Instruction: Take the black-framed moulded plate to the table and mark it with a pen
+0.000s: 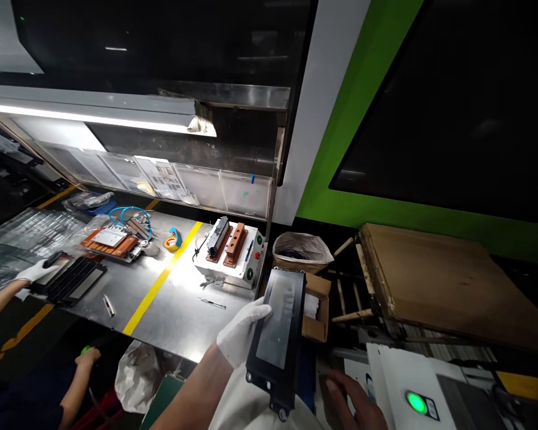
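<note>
My left hand (242,334), in a white glove, grips the left edge of a long black framed panel (278,334) with a grey glossy face. The panel is held upright-tilted in front of me, over the bench's near right corner. My bare right hand (355,401) is low at the bottom, fingers spread and holding nothing. It rests beside a white machine housing (399,370) with a lit green button (416,402).
The steel bench (179,310) has a yellow stripe and carries a white fixture box (231,254) with copper blocks, an orange jig (112,242), tape and small tools. An open cardboard box (318,304), a lined bin (301,248) and a brown board (443,280) stand to the right. A co-worker's gloved hand (36,270) touches a similar black panel at the left.
</note>
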Demonstrator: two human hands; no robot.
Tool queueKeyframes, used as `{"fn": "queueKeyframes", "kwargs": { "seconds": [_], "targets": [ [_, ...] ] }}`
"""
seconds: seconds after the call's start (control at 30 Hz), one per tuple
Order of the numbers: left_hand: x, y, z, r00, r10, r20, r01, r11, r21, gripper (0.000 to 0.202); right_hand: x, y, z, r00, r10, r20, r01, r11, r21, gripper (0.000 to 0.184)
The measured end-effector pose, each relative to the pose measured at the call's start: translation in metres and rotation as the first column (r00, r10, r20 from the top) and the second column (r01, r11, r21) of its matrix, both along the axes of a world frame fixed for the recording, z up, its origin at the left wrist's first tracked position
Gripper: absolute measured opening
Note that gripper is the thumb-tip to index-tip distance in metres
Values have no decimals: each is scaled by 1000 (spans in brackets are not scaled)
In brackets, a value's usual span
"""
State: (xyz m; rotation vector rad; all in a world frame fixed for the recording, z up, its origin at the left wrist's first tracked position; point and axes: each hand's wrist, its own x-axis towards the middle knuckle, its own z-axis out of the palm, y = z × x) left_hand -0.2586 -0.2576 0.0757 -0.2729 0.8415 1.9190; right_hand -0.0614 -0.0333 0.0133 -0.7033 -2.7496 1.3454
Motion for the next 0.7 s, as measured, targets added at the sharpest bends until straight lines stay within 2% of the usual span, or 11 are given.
{"fn": "queueKeyframes", "kwargs": {
  "seconds": [0.13, 0.33, 0.5, 0.7],
  "targets": [
    [11, 1, -2, 999, -40, 21, 40, 999, 20, 40, 11, -2, 3, 998, -14, 53, 16, 999, -34, 45],
    [15, 6, 6, 997, -73, -36, 77, 991, 108, 37, 20, -4, 5, 996, -33, 83, 38, 997, -66, 44],
    [14, 13, 14, 996, -84, 6, 83, 993, 87, 35, 22, -5, 5, 990, -71, 119, 81, 993, -83, 44],
    [14, 18, 14, 992, -119, 29, 117, 991, 64, 35, 20, 0, 0, 986, -112, 125, 127, 985, -119, 46]
  ]
}}
